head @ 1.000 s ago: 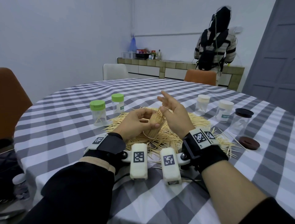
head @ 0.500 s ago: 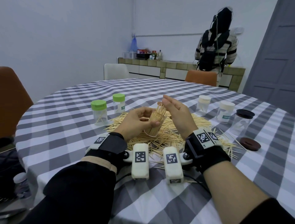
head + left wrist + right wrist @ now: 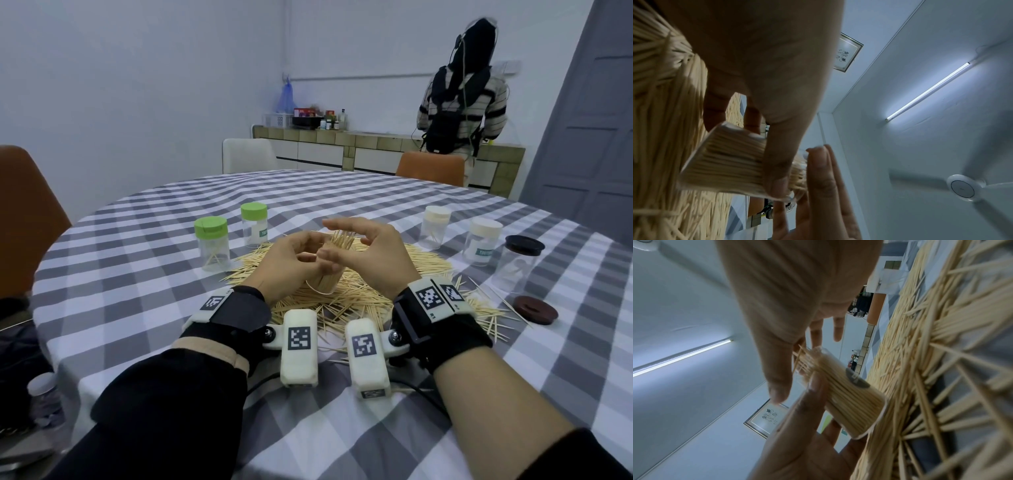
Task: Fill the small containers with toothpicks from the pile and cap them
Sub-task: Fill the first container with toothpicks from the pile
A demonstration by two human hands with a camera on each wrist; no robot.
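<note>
My left hand (image 3: 306, 255) grips a small clear container (image 3: 325, 281) packed with upright toothpicks, its base resting on the toothpick pile (image 3: 394, 270). In the left wrist view my thumb lies across the container (image 3: 725, 162). My right hand (image 3: 342, 240) hovers at the container's mouth with fingers loosely spread, around the toothpick tips (image 3: 342, 238) that stick out. The right wrist view shows the container (image 3: 851, 395) with several tips fanned out under my right thumb (image 3: 777, 378). No cap is on this container.
Two green-capped containers (image 3: 210, 246) (image 3: 254, 222) stand left of the pile, two white-capped ones (image 3: 435, 226) (image 3: 483, 243) to its right. A black-lidded jar (image 3: 520, 260) and a loose brown lid (image 3: 535, 309) are at far right. A person stands at the back counter.
My right hand has come down and leftward, from raised with fingers up to curving over the toothpick tips. The left hand keeps its hold on the container.
</note>
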